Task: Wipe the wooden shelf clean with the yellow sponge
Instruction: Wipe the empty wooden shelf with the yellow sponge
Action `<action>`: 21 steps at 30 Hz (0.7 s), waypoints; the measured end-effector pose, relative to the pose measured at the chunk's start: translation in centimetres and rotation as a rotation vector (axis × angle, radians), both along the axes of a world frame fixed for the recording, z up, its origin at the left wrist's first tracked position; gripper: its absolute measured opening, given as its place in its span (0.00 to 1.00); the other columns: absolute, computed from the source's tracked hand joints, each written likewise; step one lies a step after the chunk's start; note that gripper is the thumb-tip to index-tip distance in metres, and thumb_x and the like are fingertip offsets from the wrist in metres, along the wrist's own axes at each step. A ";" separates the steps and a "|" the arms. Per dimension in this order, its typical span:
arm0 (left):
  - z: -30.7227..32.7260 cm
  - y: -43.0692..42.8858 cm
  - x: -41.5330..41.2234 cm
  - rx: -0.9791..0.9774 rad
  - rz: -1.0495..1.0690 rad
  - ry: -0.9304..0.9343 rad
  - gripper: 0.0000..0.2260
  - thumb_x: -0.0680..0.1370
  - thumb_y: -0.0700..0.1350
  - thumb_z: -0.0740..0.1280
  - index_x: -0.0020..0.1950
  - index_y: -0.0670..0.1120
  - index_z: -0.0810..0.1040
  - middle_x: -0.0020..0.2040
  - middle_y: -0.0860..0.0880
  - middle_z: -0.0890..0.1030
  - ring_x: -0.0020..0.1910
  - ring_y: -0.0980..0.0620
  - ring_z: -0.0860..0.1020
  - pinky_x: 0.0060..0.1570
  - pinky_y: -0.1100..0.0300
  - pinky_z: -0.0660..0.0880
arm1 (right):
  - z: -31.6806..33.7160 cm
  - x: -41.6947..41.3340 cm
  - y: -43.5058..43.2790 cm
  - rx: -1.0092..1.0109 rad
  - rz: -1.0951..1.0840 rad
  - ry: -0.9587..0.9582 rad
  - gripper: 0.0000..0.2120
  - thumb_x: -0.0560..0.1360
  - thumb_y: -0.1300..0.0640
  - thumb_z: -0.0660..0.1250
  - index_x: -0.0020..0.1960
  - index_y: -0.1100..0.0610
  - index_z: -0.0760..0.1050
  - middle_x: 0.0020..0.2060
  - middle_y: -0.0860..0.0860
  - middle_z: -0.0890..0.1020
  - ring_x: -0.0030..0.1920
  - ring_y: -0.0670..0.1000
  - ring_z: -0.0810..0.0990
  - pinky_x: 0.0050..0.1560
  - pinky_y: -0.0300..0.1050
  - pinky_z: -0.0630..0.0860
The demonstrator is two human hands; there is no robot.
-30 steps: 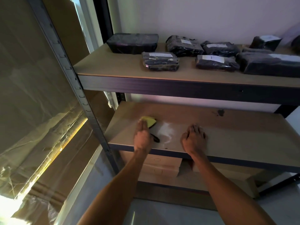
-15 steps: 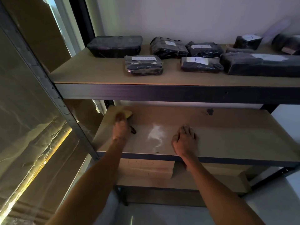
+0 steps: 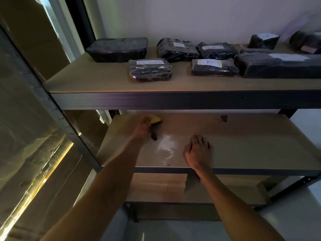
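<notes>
My left hand (image 3: 143,127) curls its fingers around a yellow sponge (image 3: 156,119), pressing it on the back left part of the pale wooden shelf (image 3: 251,145), close to the rear edge. My right hand (image 3: 198,152) rests palm down near the shelf's front edge, fingers relaxed and close together, holding nothing. Between the two hands lies a white powdery smear (image 3: 166,147) on the board. A small dark stain (image 3: 224,118) marks the wood farther back to the right. Above, black plastic-wrapped parcels with white labels (image 3: 150,70) sit on the upper wooden shelf (image 3: 97,79). Brown cardboard boxes (image 3: 156,186) stand below.
</notes>
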State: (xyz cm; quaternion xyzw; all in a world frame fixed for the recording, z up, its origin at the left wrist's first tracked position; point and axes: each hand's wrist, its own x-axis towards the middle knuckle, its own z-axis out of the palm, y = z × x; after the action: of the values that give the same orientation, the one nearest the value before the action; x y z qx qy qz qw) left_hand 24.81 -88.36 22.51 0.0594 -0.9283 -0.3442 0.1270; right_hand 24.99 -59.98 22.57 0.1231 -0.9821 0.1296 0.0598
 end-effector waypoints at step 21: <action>2.8 1.2 -1.8 0.101 -0.090 0.075 0.12 0.81 0.42 0.66 0.61 0.37 0.82 0.49 0.51 0.84 0.47 0.62 0.81 0.59 0.46 0.74 | 0.1 -0.2 -0.2 -0.020 -0.021 0.020 0.26 0.76 0.48 0.52 0.69 0.59 0.69 0.69 0.57 0.71 0.69 0.60 0.67 0.68 0.57 0.64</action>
State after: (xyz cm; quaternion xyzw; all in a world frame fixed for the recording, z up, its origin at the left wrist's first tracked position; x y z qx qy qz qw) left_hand 23.05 -87.12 25.27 0.0108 -0.9061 -0.3980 0.1430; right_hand 24.77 -60.19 22.69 0.1136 -0.9813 0.1376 0.0724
